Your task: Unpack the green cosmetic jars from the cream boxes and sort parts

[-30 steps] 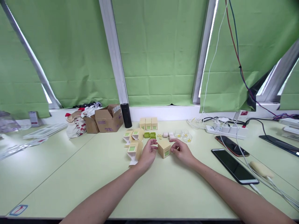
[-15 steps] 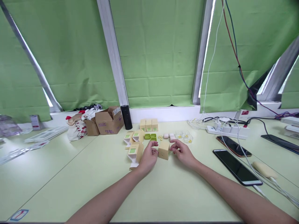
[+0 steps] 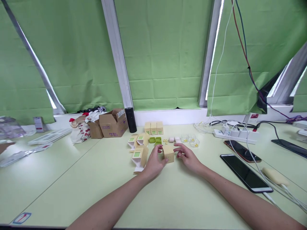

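A small tan cardboard box (image 3: 169,154) stands on the table between my two hands. My left hand (image 3: 154,162) grips its left side, thumb at the front lower corner and fingers toward the back. Beside the right face is my right hand (image 3: 188,156), its fingers curved and apart, with a slight gap to the box. Left of my left hand lie opened tan boxes (image 3: 139,156) with green windows and white inner flaps. Behind the box are green square containers (image 3: 155,140), tiny yellow pieces (image 3: 165,141), pale pink blocks (image 3: 174,139) and clear containers (image 3: 190,139) with yellow bits inside.
Three closed tan boxes (image 3: 153,128) stand in a row at the back. Farther left are a black cylinder (image 3: 130,119), a brown carton (image 3: 112,124) and a printed bag (image 3: 80,131). Phones (image 3: 246,172), white cables and a power strip (image 3: 236,135) occupy the right.
My left hand has closed in on the small box, its thumb now at the front corner. The box has turned slightly. My right hand stays close to its right side.
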Action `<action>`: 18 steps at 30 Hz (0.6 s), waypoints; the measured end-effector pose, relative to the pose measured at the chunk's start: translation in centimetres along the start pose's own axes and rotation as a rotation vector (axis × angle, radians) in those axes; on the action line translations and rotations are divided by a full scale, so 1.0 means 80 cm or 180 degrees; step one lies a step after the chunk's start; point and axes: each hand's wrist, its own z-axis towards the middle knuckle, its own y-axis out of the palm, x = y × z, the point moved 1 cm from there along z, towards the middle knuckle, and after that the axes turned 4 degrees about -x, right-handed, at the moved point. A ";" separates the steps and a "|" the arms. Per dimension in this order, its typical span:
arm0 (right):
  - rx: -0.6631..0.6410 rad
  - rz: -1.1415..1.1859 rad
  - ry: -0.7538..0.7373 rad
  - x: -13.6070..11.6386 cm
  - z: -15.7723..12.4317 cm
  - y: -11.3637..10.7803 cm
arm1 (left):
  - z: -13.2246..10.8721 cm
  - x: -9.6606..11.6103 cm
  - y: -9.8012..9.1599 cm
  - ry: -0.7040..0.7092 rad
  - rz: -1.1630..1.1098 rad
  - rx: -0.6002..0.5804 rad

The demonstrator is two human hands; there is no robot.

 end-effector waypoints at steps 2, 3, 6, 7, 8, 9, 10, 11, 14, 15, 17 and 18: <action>0.0061 0.0018 0.0031 0.005 0.003 0.000 | -0.001 0.002 0.000 -0.0044 0.0076 0.0020; 0.0106 0.0022 0.0067 0.008 0.006 0.000 | -0.001 0.004 0.001 -0.0065 0.0102 0.0027; 0.0208 0.0001 0.0262 0.017 0.014 0.001 | 0.001 0.008 0.002 -0.0079 0.0078 0.0013; 0.0229 -0.0021 0.0334 0.019 0.017 0.002 | 0.002 0.009 0.002 -0.0081 0.0056 -0.0007; 0.0244 -0.0045 0.0401 0.022 0.021 0.003 | 0.003 0.009 0.002 -0.0092 0.0044 -0.0027; 0.0261 -0.0066 0.0461 0.024 0.024 0.004 | 0.003 0.010 0.002 -0.0112 0.0044 -0.0047; 0.0287 -0.0081 0.0511 0.026 0.028 0.005 | 0.004 0.010 0.002 -0.0130 0.0051 -0.0063; 0.0315 -0.0088 0.0551 0.028 0.031 0.006 | 0.004 0.010 0.003 -0.0143 0.0061 -0.0066; 0.0413 -0.0088 0.0653 0.031 0.040 0.008 | 0.005 0.009 0.003 -0.0134 0.0071 -0.0038; 0.0450 -0.0079 0.0676 0.032 0.041 0.008 | 0.005 0.010 0.003 -0.0127 0.0080 -0.0025; 0.0512 -0.0041 0.0691 0.031 0.042 0.009 | 0.004 0.011 0.003 -0.0089 0.0160 0.0023; 0.0538 -0.0012 0.0683 0.029 0.041 0.009 | 0.003 0.013 0.003 -0.0037 0.0238 0.0067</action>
